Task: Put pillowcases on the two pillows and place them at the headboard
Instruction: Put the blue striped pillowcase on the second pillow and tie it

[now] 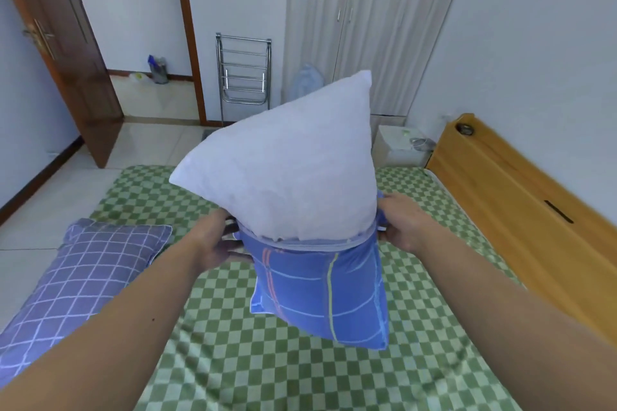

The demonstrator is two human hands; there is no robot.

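Left hand [222, 243] and right hand [399, 225] grip the blue pillowcase [327, 294] opening, fingers curled. White pillow [287, 163] protrudes, held above the bed [233, 360].

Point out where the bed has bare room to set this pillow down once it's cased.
Bare checkered sheet lies below the blue pillowcase, toward the wooden headboard. A smaller patch sits beyond the white pillow at the far edge. The left side is crowded by the cased pillow.

Soft, even daylight fills the room, with only faint shadows. The wide lens bends the door [63, 53] and headboard [521, 190]; detail looks slightly soft.
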